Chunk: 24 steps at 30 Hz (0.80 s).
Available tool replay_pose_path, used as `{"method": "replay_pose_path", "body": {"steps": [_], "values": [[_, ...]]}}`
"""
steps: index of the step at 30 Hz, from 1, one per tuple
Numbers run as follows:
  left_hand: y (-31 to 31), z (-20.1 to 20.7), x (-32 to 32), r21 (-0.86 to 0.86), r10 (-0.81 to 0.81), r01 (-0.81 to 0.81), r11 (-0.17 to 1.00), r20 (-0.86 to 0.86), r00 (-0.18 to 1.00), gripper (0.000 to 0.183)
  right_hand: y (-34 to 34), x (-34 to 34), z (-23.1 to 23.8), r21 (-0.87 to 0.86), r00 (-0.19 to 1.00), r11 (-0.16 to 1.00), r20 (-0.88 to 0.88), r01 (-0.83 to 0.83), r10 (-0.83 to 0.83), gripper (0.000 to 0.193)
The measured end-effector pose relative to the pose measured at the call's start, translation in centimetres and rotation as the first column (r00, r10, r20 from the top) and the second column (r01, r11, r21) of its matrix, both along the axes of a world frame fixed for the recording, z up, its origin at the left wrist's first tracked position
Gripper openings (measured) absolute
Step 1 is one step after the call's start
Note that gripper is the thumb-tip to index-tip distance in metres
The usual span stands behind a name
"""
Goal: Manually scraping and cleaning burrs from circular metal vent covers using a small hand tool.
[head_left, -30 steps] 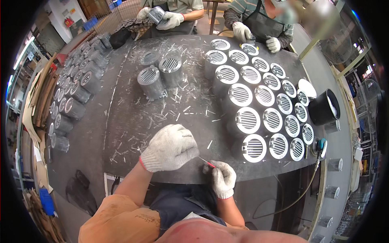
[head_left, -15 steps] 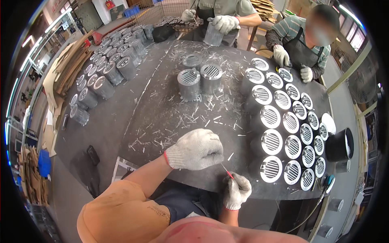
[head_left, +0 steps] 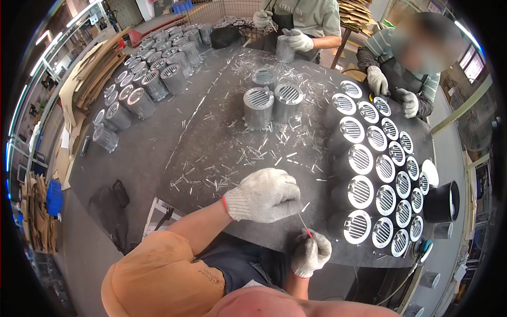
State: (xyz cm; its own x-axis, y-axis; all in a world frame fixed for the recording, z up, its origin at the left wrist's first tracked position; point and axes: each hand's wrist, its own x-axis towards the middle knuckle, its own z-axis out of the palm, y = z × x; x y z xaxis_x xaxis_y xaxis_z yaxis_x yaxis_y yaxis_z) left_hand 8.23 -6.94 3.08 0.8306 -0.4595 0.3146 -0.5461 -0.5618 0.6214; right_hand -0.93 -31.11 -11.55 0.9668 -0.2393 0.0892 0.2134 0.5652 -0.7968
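Two gloved hands down at the near edge of the dark grey worktable (head_left: 158,158), apart but close. Left hand (head_left: 264,195) balled into a fist, resting flat on the tabletop, can't tell if anything's inside. Right hand (head_left: 310,252) pinched around a thin red-tipped metal pick (head_left: 303,224), tip angled up toward the left fist. Short silver metal slivers (head_left: 253,156) scattered everywhere ahead. Rows of round slotted grey metal vent cylinders (head_left: 369,179) just to the right.
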Motion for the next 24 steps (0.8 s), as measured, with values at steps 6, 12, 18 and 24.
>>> {"method": "replay_pose_path", "body": {"steps": [6,12,18,24], "values": [[0.11,-0.05,0.15,0.035,-0.016,0.014,0.999,0.078,0.997,0.026,0.0,0.02,-0.4,-0.086,1.0,0.996,-0.006,0.01,-0.01,0.015],[-0.04,-0.16,0.17,0.053,-0.021,0.018,0.998,0.059,0.998,0.021,-0.01,0.12,-0.48,-0.152,0.999,0.988,0.025,-0.017,0.021,0.021],[0.23,-0.3,0.29,0.059,-0.049,0.047,0.997,0.04,0.998,0.021,0.45,0.22,-0.24,-0.139,1.0,0.99,-0.001,0.019,-0.02,0.023],[0.19,-0.53,0.32,0.086,-0.055,0.049,0.995,0.069,0.996,0.025,0.45,0.3,0.01,-0.181,0.998,0.983,-0.052,0.027,-0.037,0.022]]}}
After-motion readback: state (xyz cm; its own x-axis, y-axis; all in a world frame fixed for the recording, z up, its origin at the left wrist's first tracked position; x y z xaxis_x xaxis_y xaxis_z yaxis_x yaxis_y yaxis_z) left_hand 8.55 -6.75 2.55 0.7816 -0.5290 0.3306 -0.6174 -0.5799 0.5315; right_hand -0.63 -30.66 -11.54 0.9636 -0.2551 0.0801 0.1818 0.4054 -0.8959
